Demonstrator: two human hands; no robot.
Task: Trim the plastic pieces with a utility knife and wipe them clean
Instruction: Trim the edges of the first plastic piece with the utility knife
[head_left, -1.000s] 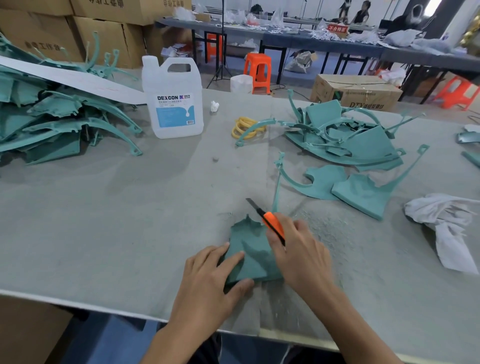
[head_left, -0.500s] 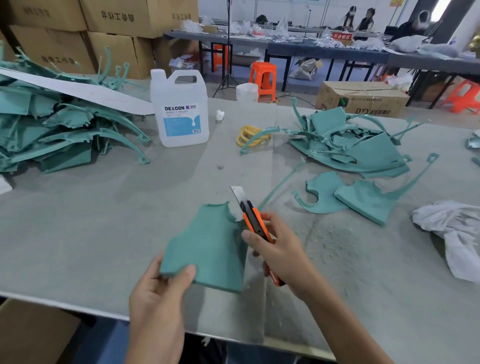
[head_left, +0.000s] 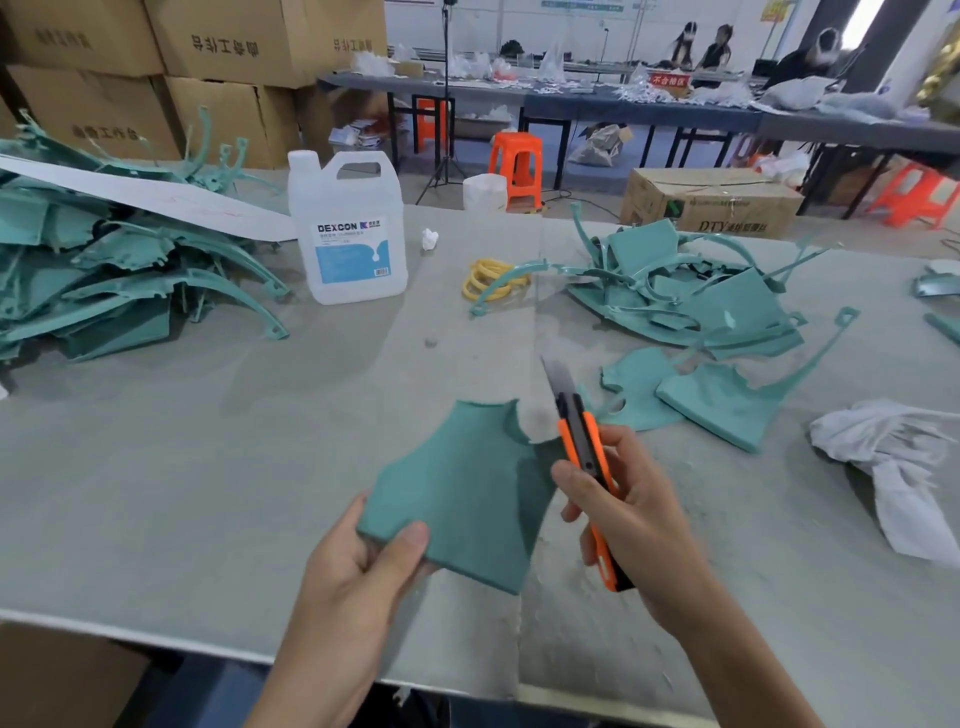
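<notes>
Grey worktable (head_left: 208, 467), jug (head_left: 348, 234), plastic pile (head_left: 691, 291) behind; left hand (head_left: 358, 571) grip pinches teal piece (head_left: 467, 483), right hand (head_left: 634, 525) grip wraps utility knife (head_left: 576, 426).

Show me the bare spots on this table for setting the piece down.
Bare table lies left of the held piece, between the left pile and the near edge; also in front of the jug. Crowded right: scraps, rag.

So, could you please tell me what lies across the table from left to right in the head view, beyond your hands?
Left heap of teal plastic pieces → DEXCON jug → small white wad → yellow rings → right heap of teal pieces → white rag.
</notes>
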